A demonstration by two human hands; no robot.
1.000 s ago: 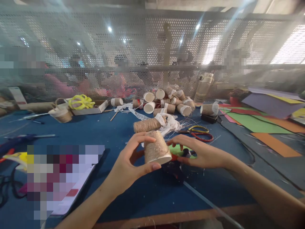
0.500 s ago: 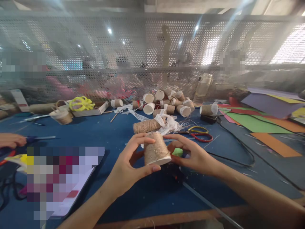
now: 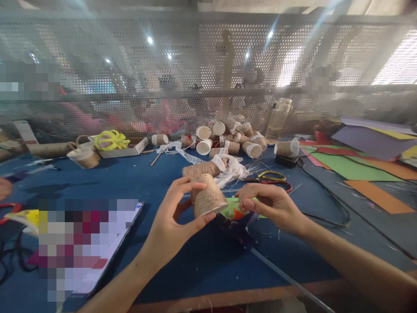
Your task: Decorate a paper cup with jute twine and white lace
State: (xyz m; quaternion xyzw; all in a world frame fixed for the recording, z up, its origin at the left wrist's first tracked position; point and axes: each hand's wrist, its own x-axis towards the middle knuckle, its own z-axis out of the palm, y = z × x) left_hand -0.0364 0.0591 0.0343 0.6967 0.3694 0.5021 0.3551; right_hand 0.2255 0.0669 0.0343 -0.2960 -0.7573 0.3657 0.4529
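My left hand (image 3: 182, 213) is closed round a paper cup wrapped in brown twine (image 3: 208, 195), which is tilted with its white rim facing down to the right. To the right of the cup, apart from it, my right hand (image 3: 273, 206) is pinched, thumb against fingers; anything between the fingertips is too small to make out. Beneath and between the hands lie a green and orange piece (image 3: 234, 208) and a dark tool, seemingly a glue gun (image 3: 239, 234), with a long translucent stick (image 3: 286, 274) running toward the table's front edge. Behind the cup rests a twine spool (image 3: 202, 168).
Several twine-wrapped cups (image 3: 233, 148) are heaped at the back beside a clear bottle (image 3: 279, 119). Scissors (image 3: 272, 176) and white lace (image 3: 231, 169) lie nearer. Coloured paper (image 3: 355, 167) and a black cable (image 3: 329, 191) are right; a tablet (image 3: 107, 261) and another person's hand (image 3: 4, 189) left.
My right hand has come off the cup and moved right, its fingers drawing into a pinch. The cup has shifted slightly left in my left hand. The other person's hand has withdrawn leftward.
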